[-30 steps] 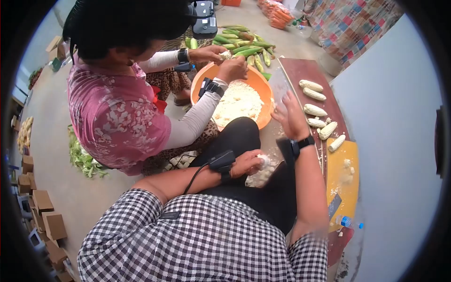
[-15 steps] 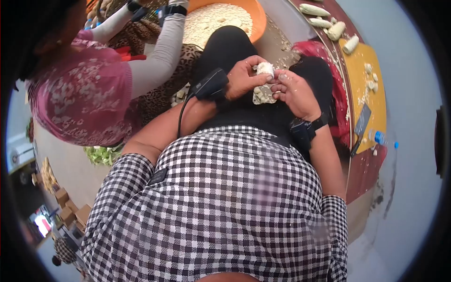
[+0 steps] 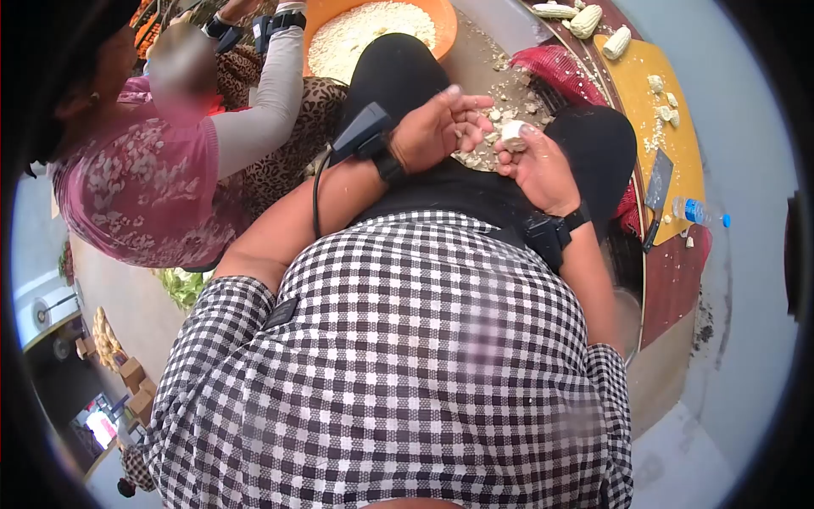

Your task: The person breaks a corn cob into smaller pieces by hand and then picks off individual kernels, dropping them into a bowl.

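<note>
Between the thumb and fingers of my right hand (image 3: 543, 170) is a short piece of corn cob (image 3: 512, 134), whitish and stubby. My left hand (image 3: 437, 129) is open beside it, palm turned up and fingers apart, not touching the cob. Below and between the hands, pale cob scraps and kernels (image 3: 483, 157) lie scattered by my black-trousered legs (image 3: 398, 81).
An orange basin (image 3: 447, 36) full of pale kernels stands ahead. To the left sits a co-worker in a pink patterned top (image 3: 144, 199). At right, a yellow cutting board (image 3: 644, 85) bears corn pieces and a cleaver (image 3: 659, 180); a water bottle (image 3: 691, 209) lies nearby.
My hands have come apart. The left hand has let go of the cob piece, opened and moved slightly left; the right hand keeps the piece. The view has shifted a little.
</note>
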{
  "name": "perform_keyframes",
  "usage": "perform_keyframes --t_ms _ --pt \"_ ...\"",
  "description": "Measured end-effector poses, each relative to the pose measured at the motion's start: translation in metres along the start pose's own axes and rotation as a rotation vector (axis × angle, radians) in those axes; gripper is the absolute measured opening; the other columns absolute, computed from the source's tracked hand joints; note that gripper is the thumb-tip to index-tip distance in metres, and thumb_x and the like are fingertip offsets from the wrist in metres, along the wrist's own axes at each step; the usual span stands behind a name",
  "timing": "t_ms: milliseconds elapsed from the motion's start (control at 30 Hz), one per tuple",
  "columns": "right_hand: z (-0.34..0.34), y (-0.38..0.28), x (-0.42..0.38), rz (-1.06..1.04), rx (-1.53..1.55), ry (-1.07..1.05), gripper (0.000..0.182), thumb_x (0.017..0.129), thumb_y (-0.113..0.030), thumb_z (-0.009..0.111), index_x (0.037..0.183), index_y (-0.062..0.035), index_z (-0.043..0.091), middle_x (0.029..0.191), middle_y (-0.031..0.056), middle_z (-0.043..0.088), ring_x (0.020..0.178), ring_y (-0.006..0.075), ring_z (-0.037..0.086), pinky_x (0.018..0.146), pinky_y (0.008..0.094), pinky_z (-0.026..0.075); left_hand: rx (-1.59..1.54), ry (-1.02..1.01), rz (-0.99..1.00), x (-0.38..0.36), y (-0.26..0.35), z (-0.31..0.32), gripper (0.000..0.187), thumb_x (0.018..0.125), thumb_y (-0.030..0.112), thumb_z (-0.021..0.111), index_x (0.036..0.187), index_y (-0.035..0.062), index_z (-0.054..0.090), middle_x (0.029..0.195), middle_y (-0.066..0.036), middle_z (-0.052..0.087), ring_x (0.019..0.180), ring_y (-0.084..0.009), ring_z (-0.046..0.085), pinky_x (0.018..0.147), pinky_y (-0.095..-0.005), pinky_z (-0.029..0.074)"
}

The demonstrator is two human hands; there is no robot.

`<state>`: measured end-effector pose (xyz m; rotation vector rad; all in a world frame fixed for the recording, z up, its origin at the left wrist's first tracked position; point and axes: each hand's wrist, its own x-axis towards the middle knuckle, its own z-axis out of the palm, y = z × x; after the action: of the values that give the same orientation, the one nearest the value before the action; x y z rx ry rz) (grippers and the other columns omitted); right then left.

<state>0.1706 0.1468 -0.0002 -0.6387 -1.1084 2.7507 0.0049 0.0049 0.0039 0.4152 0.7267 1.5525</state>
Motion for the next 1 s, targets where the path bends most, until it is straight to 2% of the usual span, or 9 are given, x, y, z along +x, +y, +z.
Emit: perform_keyframes --t_ms 167,533,633,700,767,800,867,900,1000 --pt "-0.006 -0.003 -0.01 -0.063 0.102 -0.007 0.024 0.095 -0.022 0.045 0.103 -0.0007 0.051 0.089 0.0122 0.06 0.072 0.0155 0.056 0.065 0.0302 0.047 -0.227 0.03 0.007 0.003 0.003 0.007 0.075 0.09 0.056 0.034 0.128 -0.0088 0.037 0.121 -0.026 0.049 0.116 -0.034 0.048 0.1 -0.0397 0.038" --pt "-0.006 -0.005 -0.027 -0.131 0.127 0.06 0.022 0.094 -0.021 0.045 0.108 -0.0046 0.05 0.089 0.0117 0.058 0.073 0.0162 0.052 0.061 0.0281 0.042 -0.651 0.073 0.217 0.008 0.05 -0.004 0.078 0.084 0.042 0.057 0.131 -0.0119 0.028 0.133 -0.028 0.035 0.125 -0.0373 0.036 0.108 -0.0439 0.028" --pt "-0.009 -0.007 -0.032 -0.15 0.138 0.084 0.021 0.094 -0.021 0.046 0.107 -0.0048 0.05 0.088 0.0116 0.057 0.071 0.0162 0.052 0.06 0.0283 0.042 -0.361 0.248 0.398 0.025 0.084 -0.035 0.066 0.086 0.045 0.051 0.123 -0.0095 0.043 0.124 -0.023 0.048 0.118 -0.0315 0.043 0.105 -0.0417 0.031" --pt "-0.009 -0.011 -0.034 -0.178 0.168 0.078 0.022 0.094 -0.02 0.046 0.109 -0.0045 0.05 0.087 0.0108 0.057 0.07 0.0154 0.052 0.06 0.028 0.041 0.177 0.704 0.585 0.046 0.091 -0.067 0.056 0.087 0.044 0.05 0.116 -0.0037 0.053 0.117 -0.016 0.055 0.114 -0.0234 0.045 0.1 -0.0399 0.033" --pt "-0.001 -0.016 -0.048 -0.253 0.185 0.131 0.023 0.094 -0.02 0.046 0.11 -0.0043 0.05 0.086 0.0102 0.056 0.07 0.0148 0.051 0.059 0.0278 0.041 0.625 0.896 0.661 0.048 0.102 -0.112 0.04 0.091 0.03 0.046 0.112 -0.0029 0.057 0.114 -0.012 0.057 0.108 -0.0201 0.049 0.097 -0.033 0.036" --pt "-0.001 -0.018 -0.055 -0.296 0.204 0.103 0.024 0.094 -0.021 0.045 0.111 -0.0038 0.049 0.086 0.0095 0.056 0.07 0.0144 0.05 0.059 0.0282 0.04 0.378 0.723 0.569 0.056 0.104 -0.169 0.037 0.092 0.026 0.045 0.112 -0.0025 0.057 0.115 -0.011 0.057 0.107 -0.0196 0.051 0.098 -0.0308 0.036" --pt "-0.005 -0.022 -0.077 -0.359 0.266 0.127 0.025 0.094 -0.022 0.044 0.11 -0.0036 0.051 0.086 0.0087 0.056 0.071 0.0137 0.049 0.059 0.0285 0.039 0.507 0.728 0.578 0.051 0.112 -0.163 0.034 0.089 0.027 0.051 0.103 -0.0021 0.06 0.1 -0.009 0.061 0.092 -0.0174 0.056 0.085 -0.0317 0.044" --pt "-0.008 -0.021 -0.091 -0.406 0.313 0.166 0.025 0.094 -0.023 0.044 0.108 -0.0035 0.052 0.087 0.0081 0.056 0.07 0.0135 0.049 0.059 0.028 0.038 0.707 0.717 0.574 0.048 0.106 -0.157 0.04 0.091 0.028 0.047 0.117 -0.0019 0.055 0.117 -0.009 0.055 0.111 -0.0191 0.049 0.096 -0.0329 0.037" --pt "-0.027 -0.025 -0.141 -0.497 0.418 0.215 0.022 0.093 -0.026 0.048 0.1 -0.0065 0.053 0.085 0.008 0.057 0.069 0.0137 0.049 0.059 0.0268 0.039 0.459 0.672 0.379 0.074 0.094 -0.181 0.043 0.09 0.026 0.049 0.128 0.0057 0.047 0.124 -0.01 0.052 0.118 -0.0209 0.046 0.099 -0.0378 0.035"
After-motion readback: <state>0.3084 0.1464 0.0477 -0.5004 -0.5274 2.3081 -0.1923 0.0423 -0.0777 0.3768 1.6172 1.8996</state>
